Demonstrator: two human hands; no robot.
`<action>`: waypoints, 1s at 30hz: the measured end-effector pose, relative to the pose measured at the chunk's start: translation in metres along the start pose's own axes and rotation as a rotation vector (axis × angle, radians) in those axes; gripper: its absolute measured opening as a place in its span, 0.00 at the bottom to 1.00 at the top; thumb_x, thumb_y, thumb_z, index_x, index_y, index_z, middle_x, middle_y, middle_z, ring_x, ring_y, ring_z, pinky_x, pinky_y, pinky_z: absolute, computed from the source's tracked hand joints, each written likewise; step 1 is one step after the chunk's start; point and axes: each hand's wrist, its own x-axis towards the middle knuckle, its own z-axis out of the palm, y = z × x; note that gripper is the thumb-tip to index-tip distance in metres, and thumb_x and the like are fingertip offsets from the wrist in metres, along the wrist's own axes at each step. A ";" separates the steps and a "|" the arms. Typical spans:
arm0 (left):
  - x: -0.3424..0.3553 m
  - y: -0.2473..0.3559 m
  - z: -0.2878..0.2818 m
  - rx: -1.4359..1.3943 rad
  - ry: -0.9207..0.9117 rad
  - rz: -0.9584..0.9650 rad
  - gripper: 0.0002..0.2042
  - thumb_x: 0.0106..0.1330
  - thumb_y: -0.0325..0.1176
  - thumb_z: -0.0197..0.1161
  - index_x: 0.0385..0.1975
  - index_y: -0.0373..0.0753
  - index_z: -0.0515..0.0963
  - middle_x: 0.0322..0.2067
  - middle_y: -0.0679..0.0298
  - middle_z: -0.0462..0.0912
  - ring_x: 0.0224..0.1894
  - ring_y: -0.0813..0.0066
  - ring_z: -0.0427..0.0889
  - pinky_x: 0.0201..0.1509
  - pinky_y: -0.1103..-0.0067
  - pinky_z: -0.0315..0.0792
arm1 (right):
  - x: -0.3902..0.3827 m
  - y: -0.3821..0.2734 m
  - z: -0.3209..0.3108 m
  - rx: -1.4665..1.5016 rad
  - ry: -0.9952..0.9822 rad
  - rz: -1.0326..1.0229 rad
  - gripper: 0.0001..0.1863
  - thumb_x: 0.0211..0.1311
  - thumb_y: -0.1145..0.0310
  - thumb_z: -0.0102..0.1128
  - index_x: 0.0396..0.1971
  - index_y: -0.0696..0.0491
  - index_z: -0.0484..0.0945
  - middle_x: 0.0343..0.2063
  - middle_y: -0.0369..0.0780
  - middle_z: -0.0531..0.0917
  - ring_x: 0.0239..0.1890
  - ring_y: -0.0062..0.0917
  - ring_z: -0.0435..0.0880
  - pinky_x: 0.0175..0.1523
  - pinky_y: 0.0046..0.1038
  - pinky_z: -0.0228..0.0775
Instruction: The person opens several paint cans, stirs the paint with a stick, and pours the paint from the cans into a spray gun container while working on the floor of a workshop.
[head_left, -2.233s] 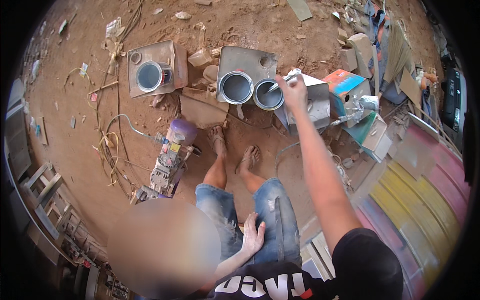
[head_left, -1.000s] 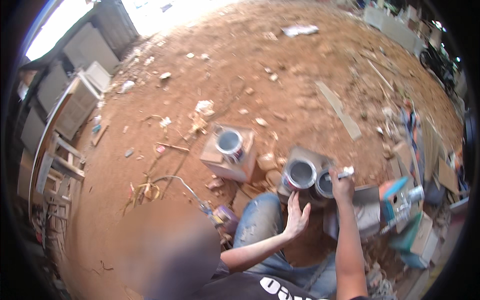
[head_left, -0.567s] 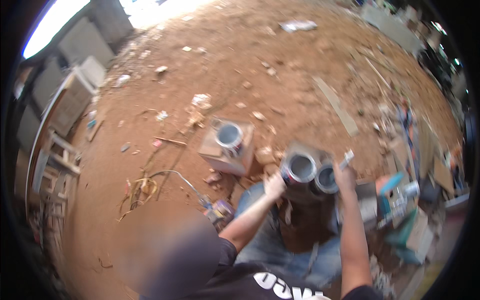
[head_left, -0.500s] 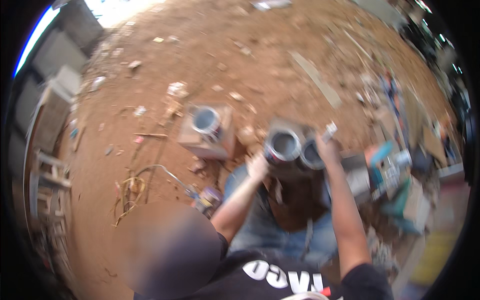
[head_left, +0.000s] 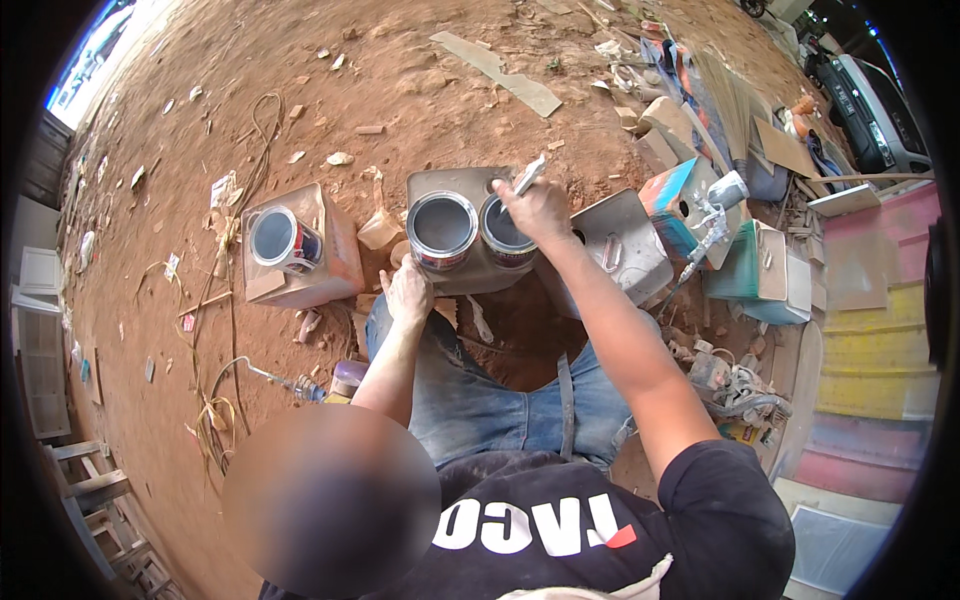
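Note:
My right hand (head_left: pixel 542 215) is closed on a white stick-like tool (head_left: pixel 528 176), which slants into the right open paint can (head_left: pixel 499 232); its lower end is unclear. The left open can (head_left: pixel 441 226) stands touching it, both holding grey contents, on a square metal tin (head_left: pixel 470 280). My left hand (head_left: pixel 408 298) has bent, closed fingers at the lower left of the left can and the tin's edge; what exactly they grip is hidden. A third open can (head_left: pixel 275 240) sits on a dirty square tin (head_left: pixel 320 283) further left.
Battered tins (head_left: pixel 615 255), cardboard (head_left: pixel 783 145) and a spray gun (head_left: pixel 705 240) crowd my right, beside coloured panels (head_left: pixel 875 345). A purple compressor (head_left: pixel 349 375) and a hose (head_left: pixel 242 365) lie left. A car (head_left: pixel 870 110) stands far right; litter dots the dirt.
Since the oldest frame I have crouched lower, and my left hand has moved from my thigh up to the left can. My right hand stays with the tool at the right can.

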 end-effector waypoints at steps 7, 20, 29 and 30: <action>-0.002 0.000 0.000 0.007 0.011 0.015 0.11 0.69 0.33 0.45 0.45 0.37 0.71 0.33 0.45 0.86 0.43 0.50 0.86 0.72 0.53 0.57 | -0.007 0.013 -0.018 -0.195 -0.010 -0.056 0.27 0.61 0.43 0.56 0.22 0.53 0.86 0.21 0.52 0.84 0.28 0.48 0.87 0.35 0.46 0.79; -0.003 -0.005 0.007 0.008 0.061 0.054 0.14 0.69 0.34 0.48 0.50 0.37 0.73 0.45 0.52 0.84 0.54 0.58 0.80 0.72 0.53 0.56 | -0.010 0.012 -0.018 -0.147 0.007 -0.054 0.28 0.65 0.44 0.55 0.22 0.54 0.85 0.22 0.54 0.83 0.27 0.48 0.86 0.36 0.46 0.78; -0.006 0.007 -0.003 -0.036 0.053 0.111 0.15 0.70 0.33 0.47 0.53 0.40 0.74 0.50 0.56 0.82 0.57 0.56 0.78 0.70 0.51 0.58 | -0.021 0.012 -0.013 -0.003 -0.157 -0.233 0.28 0.66 0.46 0.53 0.32 0.60 0.84 0.27 0.55 0.84 0.35 0.51 0.86 0.41 0.47 0.79; -0.006 0.006 -0.002 -0.020 0.051 0.083 0.15 0.70 0.33 0.47 0.53 0.39 0.73 0.50 0.54 0.82 0.56 0.55 0.79 0.70 0.51 0.58 | -0.019 0.018 -0.018 -0.018 -0.230 -0.172 0.27 0.66 0.47 0.54 0.32 0.60 0.83 0.27 0.55 0.84 0.34 0.50 0.86 0.40 0.47 0.79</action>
